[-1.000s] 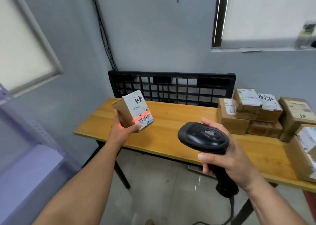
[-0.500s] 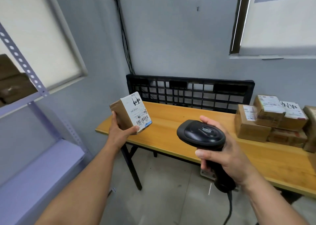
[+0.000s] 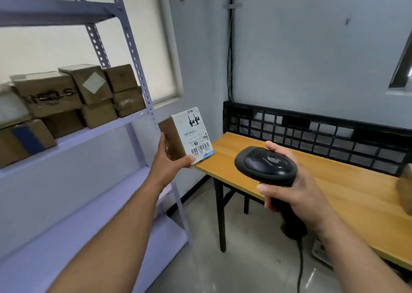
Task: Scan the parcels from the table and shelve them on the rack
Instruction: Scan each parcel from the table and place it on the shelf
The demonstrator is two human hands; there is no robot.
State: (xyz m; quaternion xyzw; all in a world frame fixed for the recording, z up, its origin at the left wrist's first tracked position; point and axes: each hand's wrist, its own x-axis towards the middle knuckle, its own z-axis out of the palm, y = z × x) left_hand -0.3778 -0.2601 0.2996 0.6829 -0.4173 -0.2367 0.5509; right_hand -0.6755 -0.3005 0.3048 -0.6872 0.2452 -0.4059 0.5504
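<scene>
Cardboard parcel (image 3: 186,136) pinched in my left hand (image 3: 169,165), between rack (image 3: 142,85) and table (image 3: 334,181) | right hand (image 3: 296,194) wrapped round black scanner (image 3: 265,165) | hands apart

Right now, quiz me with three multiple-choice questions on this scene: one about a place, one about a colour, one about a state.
1. Where are the stacked brown boxes on the rack, seen from the held parcel? A to its left; B to its right; C right below it.
2. What colour is the scanner? A black; B yellow; C white.
3. What is the left hand doing? A hanging empty; B gripping the parcel; C pointing with one finger.
Answers: 1 A, the boxes fill the shelf left of the parcel; 2 A, its head and handle are black; 3 B, thumb and fingers clamp the parcel's lower end.
</scene>
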